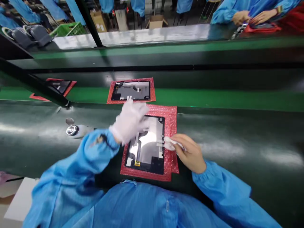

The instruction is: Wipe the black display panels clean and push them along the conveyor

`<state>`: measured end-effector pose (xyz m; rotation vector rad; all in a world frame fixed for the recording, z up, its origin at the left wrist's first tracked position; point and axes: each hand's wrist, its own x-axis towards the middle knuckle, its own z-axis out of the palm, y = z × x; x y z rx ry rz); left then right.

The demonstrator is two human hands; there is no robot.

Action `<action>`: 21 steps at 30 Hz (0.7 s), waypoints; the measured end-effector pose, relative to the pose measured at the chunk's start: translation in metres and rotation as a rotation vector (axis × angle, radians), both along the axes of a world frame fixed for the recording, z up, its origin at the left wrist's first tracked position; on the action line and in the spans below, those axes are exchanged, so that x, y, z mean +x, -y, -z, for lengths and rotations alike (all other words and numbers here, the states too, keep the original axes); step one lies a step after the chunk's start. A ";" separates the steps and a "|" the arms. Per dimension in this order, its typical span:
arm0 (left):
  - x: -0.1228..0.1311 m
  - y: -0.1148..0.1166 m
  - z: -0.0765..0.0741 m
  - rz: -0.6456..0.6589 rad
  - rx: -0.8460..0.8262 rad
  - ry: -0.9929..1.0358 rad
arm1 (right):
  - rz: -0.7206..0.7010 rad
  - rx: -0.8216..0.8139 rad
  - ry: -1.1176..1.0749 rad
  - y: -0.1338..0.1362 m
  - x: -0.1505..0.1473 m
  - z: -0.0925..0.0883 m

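A flat display panel (149, 152) with a dark frame, silvery back and white tabs lies on red bubble wrap (171, 126) in front of me. My left hand (131, 122), in a white glove, is over the panel's upper left edge. Its fingers look stretched out, though slightly blurred, and I see nothing held in them. At the panel's right edge, my bare right hand (188, 150) pinches a folded white cloth (169, 143). Whether the cloth touches the panel is hard to tell.
Another panel (133, 90) rests on red wrap on the green strip (213, 99), with a third panel (58, 86) farther left, behind a dark post (47, 88). A white bottle (79, 130) with a metal top stands left. Across the line, a co-worker's hands (254, 17) handle something.
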<state>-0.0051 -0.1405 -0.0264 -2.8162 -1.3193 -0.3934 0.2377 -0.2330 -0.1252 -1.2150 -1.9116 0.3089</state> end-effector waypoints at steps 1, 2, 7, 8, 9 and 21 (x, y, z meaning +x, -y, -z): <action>-0.005 0.038 0.008 0.062 -0.017 0.021 | -0.030 0.017 0.047 -0.015 -0.009 0.000; -0.010 0.073 0.019 0.096 -0.031 0.047 | -0.049 0.027 0.101 -0.031 -0.018 0.001; -0.030 0.180 0.098 -0.051 0.135 0.276 | -0.092 -0.022 0.338 -0.046 -0.059 0.023; -0.031 0.189 0.111 -0.065 0.160 0.288 | -0.145 -0.008 0.349 -0.035 -0.063 0.027; -0.031 0.194 0.120 -0.073 0.170 0.291 | -0.210 0.010 0.348 -0.023 -0.066 0.029; -0.026 0.200 0.120 -0.185 0.136 0.271 | -0.180 -0.060 0.365 -0.037 -0.049 0.026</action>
